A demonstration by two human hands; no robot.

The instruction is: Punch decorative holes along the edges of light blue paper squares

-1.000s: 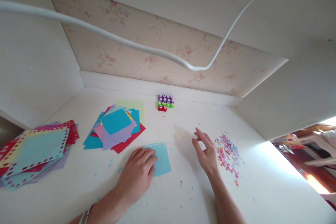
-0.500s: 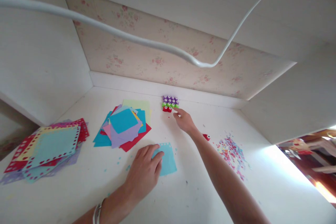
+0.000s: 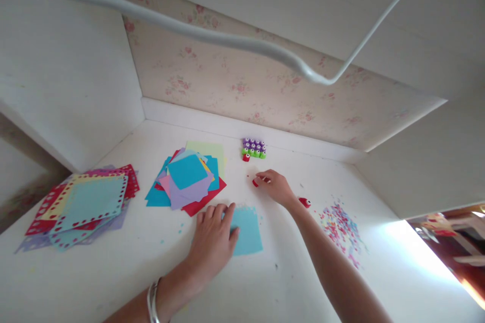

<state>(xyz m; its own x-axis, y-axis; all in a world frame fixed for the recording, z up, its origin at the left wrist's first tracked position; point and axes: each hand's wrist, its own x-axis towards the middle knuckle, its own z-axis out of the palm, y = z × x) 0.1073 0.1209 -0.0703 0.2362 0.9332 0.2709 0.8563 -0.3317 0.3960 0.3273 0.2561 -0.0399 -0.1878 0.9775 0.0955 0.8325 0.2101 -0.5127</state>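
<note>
A light blue paper sheet [image 3: 247, 232] with a punched upper edge lies on the white tabletop. My left hand [image 3: 215, 232] rests over its left side, fingers spread and thumb on the paper. Between the fingertips of my right hand [image 3: 275, 185] is a small red paper punch [image 3: 255, 182], partly hidden, held just above or on the table; I cannot tell which. Beyond it several punches stand in rows: purple punches [image 3: 254, 144], green punches [image 3: 257, 153] and one red punch [image 3: 246, 158]. Another red punch [image 3: 304, 202] lies beside my right forearm.
A stack of coloured sheets [image 3: 188, 171] lies left of centre. Farther left is a pile of sheets with punched borders [image 3: 94, 202]. Paper confetti [image 3: 341, 229] is scattered at right. A white cable [image 3: 227, 38] crosses the upper view, before a wallpapered back wall [image 3: 242, 70].
My right hand has taken a red punch from the front row and drawn it back toward the blue sheet. My left hand stays on the sheet, its fingers shifted slightly. The view has moved a little.
</note>
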